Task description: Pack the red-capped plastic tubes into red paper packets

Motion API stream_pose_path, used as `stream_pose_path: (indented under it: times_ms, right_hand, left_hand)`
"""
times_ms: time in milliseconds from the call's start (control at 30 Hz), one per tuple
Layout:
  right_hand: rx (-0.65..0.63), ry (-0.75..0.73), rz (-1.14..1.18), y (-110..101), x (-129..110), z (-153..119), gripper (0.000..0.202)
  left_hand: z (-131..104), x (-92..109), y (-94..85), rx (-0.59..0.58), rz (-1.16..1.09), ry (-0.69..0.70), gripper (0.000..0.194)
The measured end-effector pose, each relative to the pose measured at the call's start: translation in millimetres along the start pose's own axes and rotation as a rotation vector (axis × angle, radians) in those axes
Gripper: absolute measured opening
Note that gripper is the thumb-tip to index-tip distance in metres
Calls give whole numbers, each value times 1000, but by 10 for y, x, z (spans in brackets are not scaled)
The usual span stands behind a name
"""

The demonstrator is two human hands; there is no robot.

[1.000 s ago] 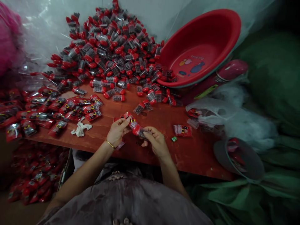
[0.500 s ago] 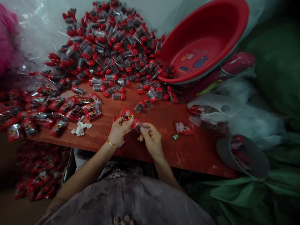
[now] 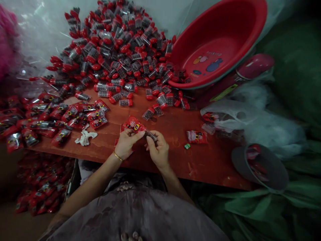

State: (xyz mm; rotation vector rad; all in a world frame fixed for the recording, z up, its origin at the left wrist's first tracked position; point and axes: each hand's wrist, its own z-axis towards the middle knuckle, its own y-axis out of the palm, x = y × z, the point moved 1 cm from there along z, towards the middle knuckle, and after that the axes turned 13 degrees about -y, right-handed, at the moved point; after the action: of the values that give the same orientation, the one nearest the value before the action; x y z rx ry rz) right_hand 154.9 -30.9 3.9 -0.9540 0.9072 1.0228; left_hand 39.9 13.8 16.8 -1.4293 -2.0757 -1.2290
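Observation:
Near the table's front edge, my left hand (image 3: pixel 125 144) is closed on a red printed packet (image 3: pixel 134 124). My right hand (image 3: pixel 158 147) pinches a small clear tube (image 3: pixel 151 135) with dark contents, its end at the packet's opening. The two hands are almost touching. Beyond them lies a large pile of red-capped tubes (image 3: pixel 120 50), with a few loose tubes (image 3: pixel 148 113) closer in. Filled red packets (image 3: pixel 72 112) are heaped to the left.
A red basin (image 3: pixel 215 43) leans at the back right. A clumped white cloth or tissue (image 3: pixel 86 137) lies left of my hands. Rightward are a flat red packet (image 3: pixel 197 137), a small green packet (image 3: pixel 187 146), plastic bags (image 3: pixel 230 115) and a grey bin (image 3: pixel 273 170).
My right hand has shifted slightly left and up with the tube, which is now partly in the packet. More of the packet's printed front shows above my left hand.

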Motion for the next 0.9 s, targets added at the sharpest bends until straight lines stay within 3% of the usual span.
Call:
stream_pose_path:
  times_ms: [100, 233, 400, 633, 900]
  right_hand:
    - [-56, 30, 74, 47, 7, -29, 19]
    - [-39, 83, 146, 62, 42, -39, 20]
    - [29, 223, 469, 134, 111, -85, 25]
    - [83, 159, 360, 128, 37, -82, 22]
    - [131, 240, 452, 179, 56, -87, 23]
  left_hand:
    - [-2, 23, -6, -36, -11, 13, 35]
    - [6, 1, -10, -150, 72, -29, 32]
    - [-23, -84, -5, -275, 268, -107, 38]
    - [-2, -152, -48, -180, 123, 56, 35]
    - [-85, -227, -46, -153, 205, 88, 31]
